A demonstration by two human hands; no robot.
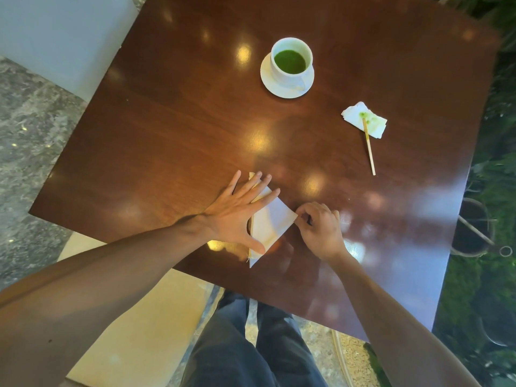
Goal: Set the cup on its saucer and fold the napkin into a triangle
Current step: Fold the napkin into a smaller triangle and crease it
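A white cup (290, 62) holding green liquid stands on its white saucer (279, 89) at the far middle of the dark wooden table (173, 113). Near the front edge lies a white napkin (275, 222) folded into a triangle, its point aimed right. My left hand (237, 213) lies flat on the napkin's left side, fingers spread, thumb on the lower part. My right hand (321, 227) pinches the napkin's right corner between thumb and fingers.
A crumpled white tissue (365, 120) stained green lies at the right, with a thin wooden stick (369, 148) resting on it. A pale blue seat (61, 37) stands at the far left. Green foliage borders the table's right side. My legs show below the table edge.
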